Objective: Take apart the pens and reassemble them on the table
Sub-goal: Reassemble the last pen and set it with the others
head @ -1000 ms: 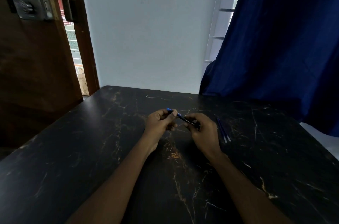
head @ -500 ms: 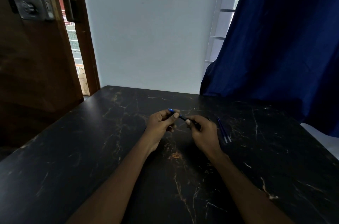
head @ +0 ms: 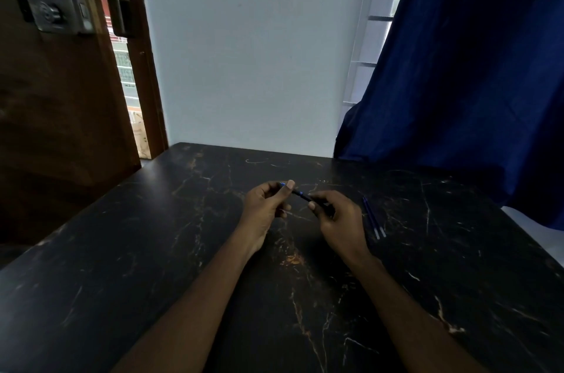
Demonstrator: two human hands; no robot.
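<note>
A dark pen with blue accents (head: 300, 194) is held between both hands just above the black marble table (head: 152, 250). My left hand (head: 266, 208) pinches its far, blue-tipped end between thumb and fingers. My right hand (head: 338, 220) grips the near end of the barrel, which its fingers hide. Two thin blue refills (head: 373, 218) lie side by side on the table just right of my right hand.
A dark blue curtain (head: 473, 82) hangs at the right over the table's far right corner. A wooden door with a metal lock (head: 55, 11) stands at the left beside a narrow opening. A white wall sits behind the table's far edge.
Both hands stay on the pen in nearly the same place. The left fingers have shifted slightly along the blue end. The refills have not moved.
</note>
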